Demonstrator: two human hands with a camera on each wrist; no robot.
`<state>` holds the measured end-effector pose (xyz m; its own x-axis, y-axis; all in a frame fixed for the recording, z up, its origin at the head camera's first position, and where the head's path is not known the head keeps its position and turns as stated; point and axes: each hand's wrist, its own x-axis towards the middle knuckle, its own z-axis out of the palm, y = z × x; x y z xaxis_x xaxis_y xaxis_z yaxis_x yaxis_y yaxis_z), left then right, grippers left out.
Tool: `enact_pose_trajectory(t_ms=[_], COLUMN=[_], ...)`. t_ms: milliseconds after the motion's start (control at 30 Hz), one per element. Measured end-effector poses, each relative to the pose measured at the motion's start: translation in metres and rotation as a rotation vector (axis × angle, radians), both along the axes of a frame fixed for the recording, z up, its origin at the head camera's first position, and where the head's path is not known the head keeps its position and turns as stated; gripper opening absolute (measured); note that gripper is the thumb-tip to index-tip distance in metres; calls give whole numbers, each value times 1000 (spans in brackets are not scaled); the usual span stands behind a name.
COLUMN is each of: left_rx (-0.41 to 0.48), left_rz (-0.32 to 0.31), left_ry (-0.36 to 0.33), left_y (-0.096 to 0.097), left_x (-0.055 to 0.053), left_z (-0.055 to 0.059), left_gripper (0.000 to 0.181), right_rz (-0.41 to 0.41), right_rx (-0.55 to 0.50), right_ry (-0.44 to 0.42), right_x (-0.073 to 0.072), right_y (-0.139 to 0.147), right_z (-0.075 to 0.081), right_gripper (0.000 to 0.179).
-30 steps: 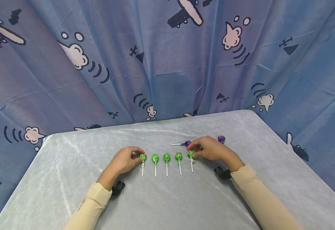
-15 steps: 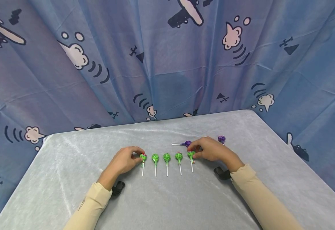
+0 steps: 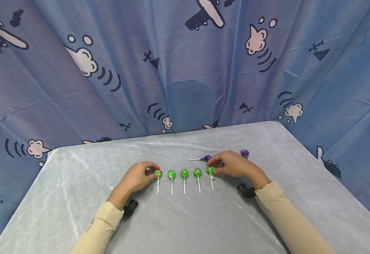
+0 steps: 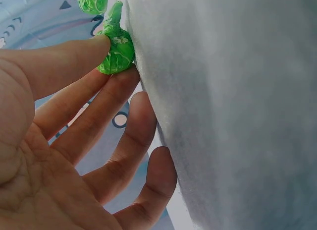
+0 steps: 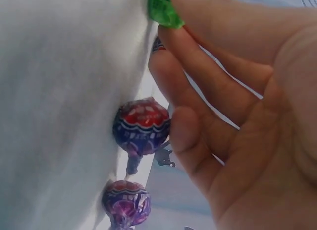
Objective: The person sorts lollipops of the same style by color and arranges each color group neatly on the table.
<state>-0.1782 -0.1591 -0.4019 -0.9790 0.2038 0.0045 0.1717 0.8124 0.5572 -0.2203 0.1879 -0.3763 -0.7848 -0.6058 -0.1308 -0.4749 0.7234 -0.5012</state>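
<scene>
Green-wrapped lollipop (image 4: pixel 121 50) at L end of row: head pinched btwn thumb & fingertips of the L hand (image 3: pixel 136 177); that grip's together on it, other two fingers spread, tips right by the cloth. R-end green lollipop (image 3: pixel 210 170): head held btwn thumb & fingertips of the R hand (image 3: pixel 230 164), so that grip's clamped too. Both lie around mid-bench (image 3: pixel 178 225), white sticks pointing to near edge.

Btwn them, 3 more of same, each apart from the next: second green lollipop (image 3: pixel 171 174), centre green lollipop (image 3: pixel 184 173), fourth green lollipop (image 3: pixel 197 172). Row runs approx. parallel to far edge, heads on that side.

Just beyond R fingertips, nearer far edge: purple lollipop (image 3: pixel 207 158), stick pointing to L edge. Another purple lollipop (image 3: pixel 244 153) sits further twd far-R corner, partly hidden behind R hand. R wrist cam has a purple-red head (image 5: pixel 142 123) just beside that hand's little finger, 2nd purple-red head (image 5: pixel 126 205) next to it.

Further out: beige sleeves (image 3: pixel 291 218), black wrist straps (image 3: pixel 245 191). Behind far edge, blue curtain (image 3: pixel 191 95) w/ cartoon planes & clouds.
</scene>
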Motion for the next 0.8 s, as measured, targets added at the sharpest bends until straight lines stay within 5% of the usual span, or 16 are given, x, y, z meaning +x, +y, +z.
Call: enact_pose_trajectory(t_ms=[333, 800], left_rx=[-6, 4], left_rz=[3, 7], left_ry=[-3, -10], left_y=[0, 2], left_x=[0, 2], left_z=[1, 2], left_gripper=[21, 22], right_rz=[-19, -159], right_rx=[-33, -67], right_ry=[27, 59], right_x=[-3, -14], right_y=[15, 62], right_z=[10, 17], right_gripper=[35, 37])
